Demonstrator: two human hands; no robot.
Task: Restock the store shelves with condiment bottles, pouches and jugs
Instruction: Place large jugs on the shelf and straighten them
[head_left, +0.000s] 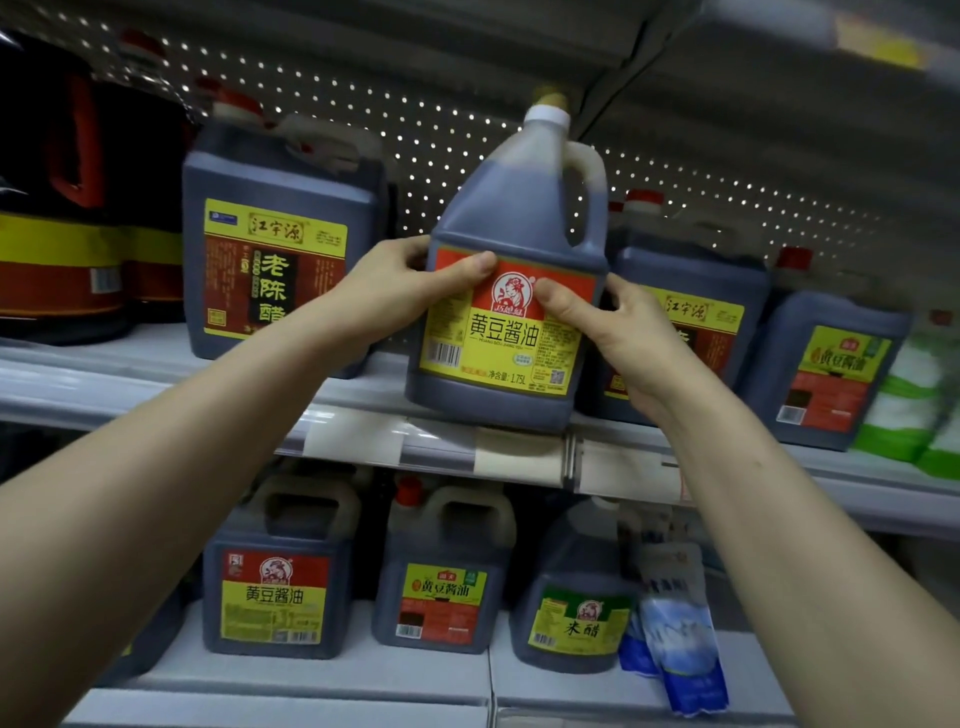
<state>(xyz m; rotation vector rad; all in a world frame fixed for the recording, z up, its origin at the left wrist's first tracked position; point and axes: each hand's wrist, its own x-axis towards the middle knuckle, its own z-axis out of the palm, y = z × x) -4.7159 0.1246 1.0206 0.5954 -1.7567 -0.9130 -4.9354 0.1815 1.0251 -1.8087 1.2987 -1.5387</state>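
A dark soy sauce jug (511, 223) with a red and yellow label and a white cap sits tilted at the front edge of the upper shelf (156, 374), its base over the lip. My left hand (400, 291) grips its left side with the thumb on the label. Holding the right side is my right hand (613, 332), its thumb also on the label. The jug stands in the gap between two dark vinegar jugs, one to the left (275, 260) and one to the right (691, 322).
Farther right on the upper shelf are a smaller dark jug (831, 374) and green-white pouches (914, 400). The lower shelf (332, 675) holds three dark jugs (275, 587) and blue pouches (680, 634). Dark containers (62, 208) fill the far left. Another shelf hangs overhead.
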